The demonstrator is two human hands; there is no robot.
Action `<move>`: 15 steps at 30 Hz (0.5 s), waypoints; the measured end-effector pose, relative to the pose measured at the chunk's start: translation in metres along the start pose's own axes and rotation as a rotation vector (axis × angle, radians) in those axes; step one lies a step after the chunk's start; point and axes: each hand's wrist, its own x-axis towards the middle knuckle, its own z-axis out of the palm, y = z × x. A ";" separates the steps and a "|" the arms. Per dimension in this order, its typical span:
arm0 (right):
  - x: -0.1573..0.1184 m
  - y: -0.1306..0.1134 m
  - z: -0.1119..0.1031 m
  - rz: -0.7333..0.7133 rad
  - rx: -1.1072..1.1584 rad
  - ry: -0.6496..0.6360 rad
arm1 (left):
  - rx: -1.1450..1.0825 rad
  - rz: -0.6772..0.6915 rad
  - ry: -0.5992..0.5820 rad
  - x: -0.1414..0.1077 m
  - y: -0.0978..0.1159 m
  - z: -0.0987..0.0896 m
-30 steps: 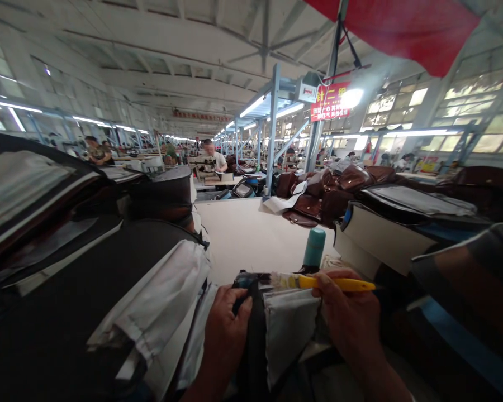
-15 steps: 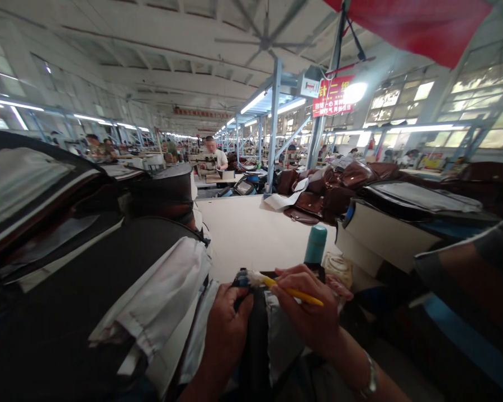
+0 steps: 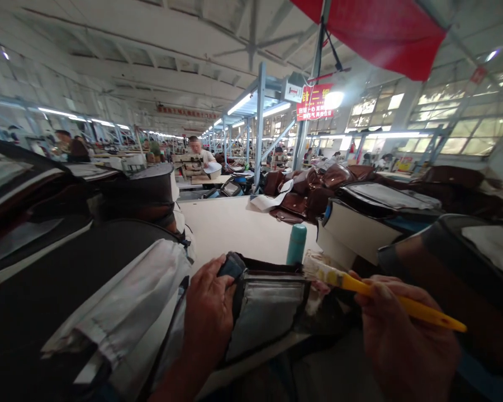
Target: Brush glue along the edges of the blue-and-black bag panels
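My left hand (image 3: 209,312) is closed on the left corner of a dark bag piece (image 3: 272,312) with a grey lining panel facing me. In my right hand (image 3: 406,335) is a paintbrush (image 3: 356,283) with a yellow handle, gripped between thumb and fingers. Its pale bristles point left, by the piece's upper right corner; whether they touch it I cannot tell. Just behind the piece stands a teal flask (image 3: 296,244). A pale crumpled item beside the bristles is partly hidden by the brush.
A white tabletop (image 3: 222,223) stretches ahead. Brown leather bags (image 3: 305,192) are heaped at its far right. Dark bag parts (image 3: 121,262) with white fabric (image 3: 126,301) crowd my left, and more bags (image 3: 456,251) stand on the right. A person (image 3: 201,156) sits farther back.
My right hand has carried the brush rightward, away from my left hand. The bag piece has turned so its grey lining shows more. The whole view has shifted slightly.
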 end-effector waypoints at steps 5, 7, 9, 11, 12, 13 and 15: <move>0.002 -0.011 -0.046 0.014 -0.137 0.137 | 0.013 -0.040 0.059 0.022 0.007 0.006; 0.000 -0.012 -0.057 0.032 -0.150 0.194 | -0.011 -0.111 0.063 0.031 0.010 0.017; -0.002 -0.012 -0.063 0.047 -0.160 0.257 | -0.016 -0.161 0.065 0.043 0.008 0.032; -0.003 -0.011 -0.067 0.069 -0.180 0.297 | -0.028 -0.194 0.076 0.056 0.002 0.050; -0.004 -0.010 -0.070 0.073 -0.194 0.302 | -0.039 -0.214 0.086 0.062 -0.002 0.060; -0.005 -0.008 -0.072 0.081 -0.209 0.289 | -0.050 -0.237 0.097 0.066 -0.007 0.070; -0.006 -0.004 -0.077 0.093 -0.237 0.258 | -0.079 -0.294 0.118 0.066 -0.014 0.089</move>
